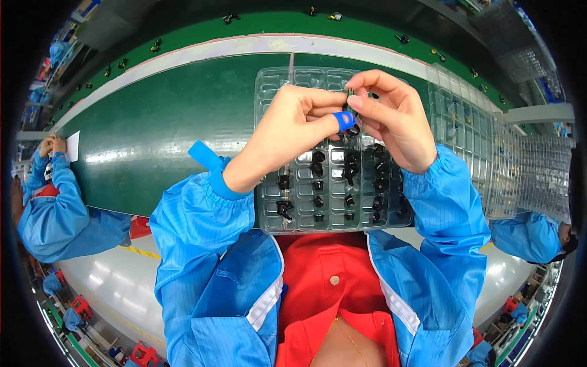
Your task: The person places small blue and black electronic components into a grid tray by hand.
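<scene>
My left hand (293, 125), with a blue band round one finger, and my right hand (394, 116) meet over a clear plastic compartment tray (262, 214). Pinched between the fingertips of both is a small dark part (350, 103), mostly covered by the fingers, so its exact kind does not show. Another bit of black (353, 129) shows just below the banded finger; whether it belongs to the same part I cannot tell. Lower in the tray, several small black parts (350, 169) sit in separate compartments. Blue sleeves reach both wrists.
The green worktop (153, 134) stretches left. Stacked clear trays (468, 128) stand on the right. Beyond a pale rail (202, 50), small dark parts lie spaced along a green belt (269, 21). A co-worker in blue (67, 202) sits at the left, and another blue sleeve (526, 237) shows at the right.
</scene>
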Motion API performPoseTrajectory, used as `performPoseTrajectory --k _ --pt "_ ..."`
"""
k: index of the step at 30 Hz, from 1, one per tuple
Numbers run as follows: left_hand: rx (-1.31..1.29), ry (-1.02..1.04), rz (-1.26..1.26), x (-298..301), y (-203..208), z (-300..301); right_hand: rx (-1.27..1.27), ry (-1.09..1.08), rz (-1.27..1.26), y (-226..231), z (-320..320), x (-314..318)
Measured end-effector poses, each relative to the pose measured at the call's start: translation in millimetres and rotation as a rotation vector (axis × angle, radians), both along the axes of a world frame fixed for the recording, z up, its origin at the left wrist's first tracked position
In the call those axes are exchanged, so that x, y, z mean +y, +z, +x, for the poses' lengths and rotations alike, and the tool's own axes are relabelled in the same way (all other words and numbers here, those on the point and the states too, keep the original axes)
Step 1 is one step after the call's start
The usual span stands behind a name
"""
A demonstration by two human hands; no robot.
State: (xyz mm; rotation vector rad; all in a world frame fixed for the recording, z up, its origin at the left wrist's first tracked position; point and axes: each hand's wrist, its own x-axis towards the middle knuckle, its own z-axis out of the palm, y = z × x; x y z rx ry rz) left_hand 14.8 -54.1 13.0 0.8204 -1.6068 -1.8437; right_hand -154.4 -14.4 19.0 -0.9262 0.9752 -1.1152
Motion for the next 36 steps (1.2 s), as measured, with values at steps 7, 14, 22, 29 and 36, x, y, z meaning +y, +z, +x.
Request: performPoseTrajectory --k 7,14,22,29,36 --pt "-0.016 0.145 -0.188 2.1 -8.8 5.1 0.456 -0.137 -0.424 -0.9 5.6 -8.0" --pt "-0.048 0.242 -0.184 4.0 -13.3 7.9 0.366 -0.169 -0.339 -0.6 14.4 -5.4" --pt "-0.172 0.309 -0.600 5.5 -18.7 6.7 0.211 -0.098 -0.105 -4.9 9.9 -12.1" --pt "-0.250 0.363 -0.947 6.4 -22.5 9.6 0.201 -0.064 -0.025 0.0 5.6 -17.4" --pt "-0.281 0.324 -0.867 7.9 -24.7 9.6 0.210 -0.043 -0.061 -2.4 7.3 -17.8"
